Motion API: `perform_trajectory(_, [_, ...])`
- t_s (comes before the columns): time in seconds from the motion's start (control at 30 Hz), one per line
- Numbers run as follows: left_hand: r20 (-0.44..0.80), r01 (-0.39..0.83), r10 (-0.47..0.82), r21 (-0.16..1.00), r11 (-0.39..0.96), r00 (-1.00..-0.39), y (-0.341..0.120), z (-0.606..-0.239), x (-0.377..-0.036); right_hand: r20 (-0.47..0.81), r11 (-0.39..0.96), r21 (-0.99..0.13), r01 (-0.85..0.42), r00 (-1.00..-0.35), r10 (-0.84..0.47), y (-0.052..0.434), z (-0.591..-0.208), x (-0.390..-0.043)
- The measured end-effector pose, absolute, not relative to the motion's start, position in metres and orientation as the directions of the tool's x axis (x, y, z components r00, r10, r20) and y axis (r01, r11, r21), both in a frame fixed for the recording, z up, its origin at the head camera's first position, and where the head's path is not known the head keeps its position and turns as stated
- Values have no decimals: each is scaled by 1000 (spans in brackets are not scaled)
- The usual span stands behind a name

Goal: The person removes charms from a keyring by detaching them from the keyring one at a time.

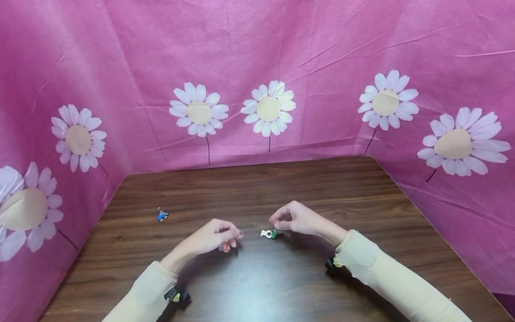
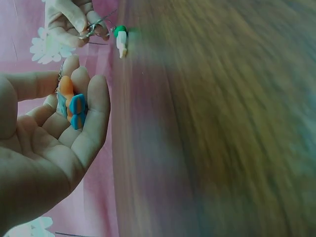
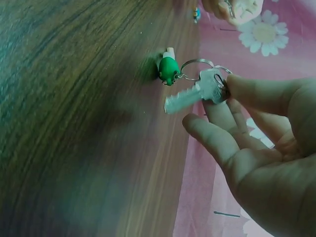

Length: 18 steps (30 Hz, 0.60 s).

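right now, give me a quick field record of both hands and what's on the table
left hand: left hand pinches a split ring; an orange and blue charm lies on its curled fingers
right hand: right hand pinches a silver key by its head
right keychain: green and white charm hangs on the key's ring, low at the wooden table; contact unclear
loose item: small blue charm on the table, far left, apart from both hands
surround: pink daisy-print cloth
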<state>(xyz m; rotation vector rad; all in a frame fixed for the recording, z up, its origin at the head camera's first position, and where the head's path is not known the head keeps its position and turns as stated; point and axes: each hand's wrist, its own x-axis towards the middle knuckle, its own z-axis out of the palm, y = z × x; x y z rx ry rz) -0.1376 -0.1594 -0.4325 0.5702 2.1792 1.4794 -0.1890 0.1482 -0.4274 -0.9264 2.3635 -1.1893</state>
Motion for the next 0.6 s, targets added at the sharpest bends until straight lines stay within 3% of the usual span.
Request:
perform_trajectory(0.13, [-137, 75, 558, 937, 341, -819, -167, -432, -138, 10, 449, -786, -425, -735, -678, 150, -427, -191])
perform_trajectory(0.33, [-142, 61, 530, 935, 348, -836, -188, -433, -144, 88, 561, -616, -553, -756, -648, 151, -422, -189])
perform_trajectory(0.6, [-112, -1, 416, 966, 259, -902, -239, -419, -151, 153, 498, -678, -541, -766, -625, 152, -424, -195])
